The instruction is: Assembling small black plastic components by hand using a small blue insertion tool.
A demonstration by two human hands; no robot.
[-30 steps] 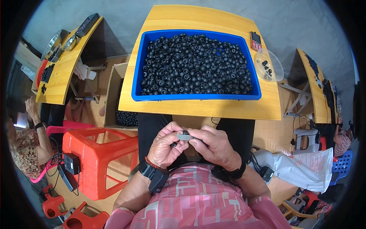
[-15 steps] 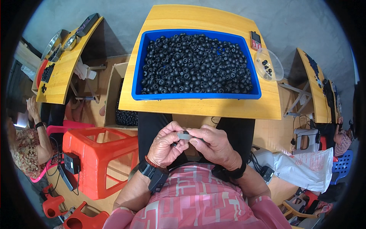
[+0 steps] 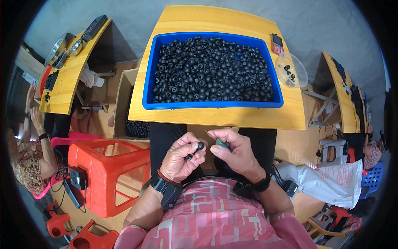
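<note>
- Small black knob point(image 3: 200, 146) sits pinched in the left hand point(image 3: 181, 159), low over the lap, below the bench point(image 3: 215, 116) edge.
- Right hand point(image 3: 236, 151) just beside it, grip closed on a thin green tool point(image 3: 223, 144).
- Beyond: blue tray point(image 3: 150, 79) heaped with black knobs.
- Clear dish point(image 3: 291, 69) at right, red stool point(image 3: 108, 174) at left.

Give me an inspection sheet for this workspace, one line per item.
Surface: yellow wooden table, bare along its near edge.
Job's things: blue bin full of small black round parts; one black part and a thin green-handled tool in the hands.
Clutter: clear bowl, small red device.
Hands: left hand pinches the black part; right hand holds the tool.
Cables: black cords beside the orange stool.
Surroundings: other worktables, a person at left.
</note>
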